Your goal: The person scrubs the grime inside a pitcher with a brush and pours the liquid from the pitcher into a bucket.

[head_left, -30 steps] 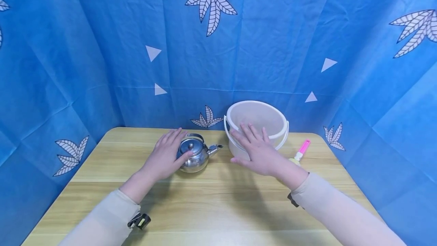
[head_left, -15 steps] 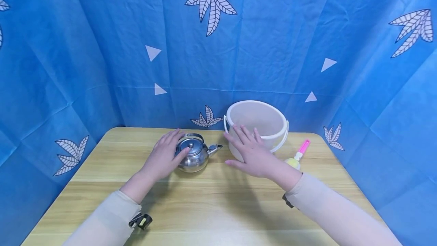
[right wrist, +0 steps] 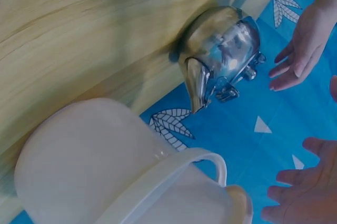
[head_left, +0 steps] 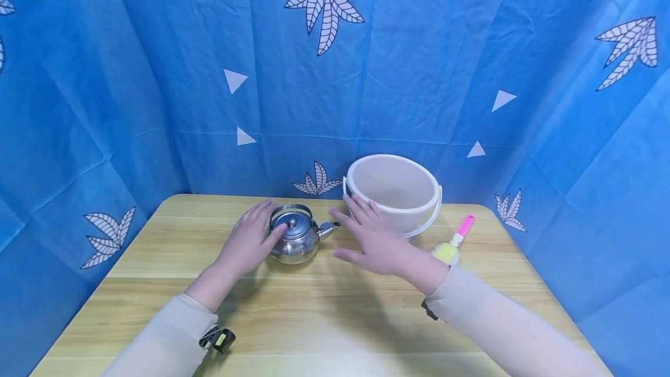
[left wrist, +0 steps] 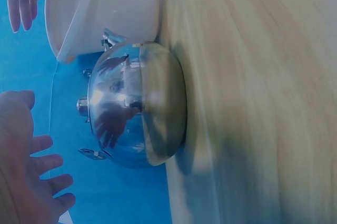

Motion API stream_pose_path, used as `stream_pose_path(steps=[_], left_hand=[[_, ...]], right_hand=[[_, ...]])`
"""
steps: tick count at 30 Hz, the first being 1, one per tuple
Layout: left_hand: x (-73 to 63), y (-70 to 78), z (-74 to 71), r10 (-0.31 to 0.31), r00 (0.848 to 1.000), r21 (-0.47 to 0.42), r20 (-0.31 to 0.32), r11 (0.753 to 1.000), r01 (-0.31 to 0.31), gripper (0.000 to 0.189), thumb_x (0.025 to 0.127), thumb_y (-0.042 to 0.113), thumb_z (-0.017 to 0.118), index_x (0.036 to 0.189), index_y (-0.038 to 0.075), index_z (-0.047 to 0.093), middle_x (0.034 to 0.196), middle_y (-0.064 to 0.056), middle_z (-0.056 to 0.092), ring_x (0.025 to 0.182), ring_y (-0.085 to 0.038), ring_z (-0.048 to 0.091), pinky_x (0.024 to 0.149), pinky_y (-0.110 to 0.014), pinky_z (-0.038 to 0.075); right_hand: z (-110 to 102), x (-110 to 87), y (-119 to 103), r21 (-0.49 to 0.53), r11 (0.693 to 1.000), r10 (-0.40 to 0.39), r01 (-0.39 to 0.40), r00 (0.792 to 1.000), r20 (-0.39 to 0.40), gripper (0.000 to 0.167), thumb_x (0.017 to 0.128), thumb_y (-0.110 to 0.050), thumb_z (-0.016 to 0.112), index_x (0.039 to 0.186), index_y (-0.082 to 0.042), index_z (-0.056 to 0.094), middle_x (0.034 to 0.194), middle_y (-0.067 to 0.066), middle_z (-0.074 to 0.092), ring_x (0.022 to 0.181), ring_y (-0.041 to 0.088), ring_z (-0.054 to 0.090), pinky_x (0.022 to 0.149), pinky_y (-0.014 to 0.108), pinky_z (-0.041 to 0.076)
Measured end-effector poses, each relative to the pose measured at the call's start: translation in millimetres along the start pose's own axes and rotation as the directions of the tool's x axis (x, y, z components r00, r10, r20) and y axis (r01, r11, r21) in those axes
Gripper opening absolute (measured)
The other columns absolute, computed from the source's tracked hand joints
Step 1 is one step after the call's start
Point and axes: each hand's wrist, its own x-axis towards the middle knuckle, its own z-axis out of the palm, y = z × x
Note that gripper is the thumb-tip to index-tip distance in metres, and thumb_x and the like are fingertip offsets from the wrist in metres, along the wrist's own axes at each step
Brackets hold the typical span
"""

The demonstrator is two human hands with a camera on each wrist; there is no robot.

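Observation:
A shiny steel kettle (head_left: pixel 293 244) with a lid, a raised handle and a spout pointing right stands upright on the table. My left hand (head_left: pixel 245 244) hovers beside its left side, fingers extended; the left wrist view shows a gap between that hand (left wrist: pixel 31 169) and the kettle (left wrist: pixel 131 103). Spread-fingered, my right hand (head_left: pixel 374 242) is in the air between the spout and a white plastic bucket (head_left: pixel 403 221), covering part of the bucket's front in the head view. In the right wrist view, the right hand (right wrist: pixel 305 192) is apart from kettle and bucket. Neither hand holds anything.
A sponge brush (head_left: pixel 446 253) with a pink handle and yellow head lies right of the bucket, partly behind my right forearm. The bucket's white handle hangs down at its front. Blue patterned cloth (head_left: pixel 309 103) surrounds the wooden table (head_left: pixel 314 319) at back and sides.
My right hand has moved left from the bucket's front toward the kettle, uncovering the brush head. My left hand has shifted slightly left. Kettle and bucket have stayed put.

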Motion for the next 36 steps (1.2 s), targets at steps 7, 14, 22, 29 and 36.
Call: stream_pose_path(steps=[7,14,22,29,36], left_hand=[[-0.7,-2.0,3.1,-0.038,0.999,-0.029,-0.010,0.999,0.037,0.061,0.104,0.042,0.050,0.149,0.002,0.042,0.157,-0.021,0.035,0.144,-0.043,0.031,0.117,-0.062,0.022],[-0.3,-4.6,7.0,-0.054,0.998,-0.069,-0.043,0.996,0.051,0.056,0.105,0.038,0.048,0.147,0.000,0.045,0.155,-0.022,0.038,0.142,-0.043,0.034,0.117,-0.061,0.024],[-0.5,-5.8,10.2,-0.076,0.995,-0.116,-0.069,0.991,0.068,0.054,0.106,0.033,0.048,0.146,-0.002,0.045,0.151,-0.024,0.042,0.140,-0.045,0.036,0.116,-0.060,0.027],[0.0,-7.5,13.8,-0.102,0.991,-0.142,-0.083,0.986,0.090,0.051,0.105,0.030,0.049,0.145,-0.002,0.045,0.148,-0.025,0.045,0.138,-0.045,0.039,0.115,-0.060,0.030],[2.0,-10.4,19.0,-0.125,0.990,-0.161,-0.071,0.981,0.112,0.052,0.106,0.032,0.047,0.146,-0.002,0.044,0.149,-0.025,0.045,0.138,-0.045,0.039,0.115,-0.060,0.030]], right_hand=[[6,5.1,-4,0.051,0.999,0.010,-0.011,1.000,0.021,0.080,0.095,-0.066,0.049,0.160,-0.024,0.027,0.166,0.015,0.009,0.153,0.033,0.006,0.123,0.049,0.009],[12,9.7,-7,0.099,0.995,0.007,-0.009,1.000,0.015,0.079,0.096,-0.060,0.055,0.159,-0.022,0.029,0.165,0.016,0.012,0.151,0.039,0.013,0.123,0.051,0.011],[14,15.1,-11,0.133,0.991,0.015,-0.020,0.999,0.042,0.077,0.096,-0.059,0.056,0.159,-0.024,0.029,0.166,0.014,0.011,0.152,0.035,0.009,0.123,0.050,0.012],[20,20.7,-13,0.118,0.993,-0.013,0.008,0.999,0.038,0.075,0.097,-0.057,0.055,0.158,-0.020,0.031,0.165,0.018,0.016,0.152,0.034,0.012,0.121,0.051,0.017],[25,27.8,-14,0.127,0.992,0.000,-0.010,0.997,0.074,0.071,0.099,-0.057,0.052,0.158,-0.024,0.031,0.165,0.017,0.018,0.151,0.034,0.017,0.121,0.051,0.022]])
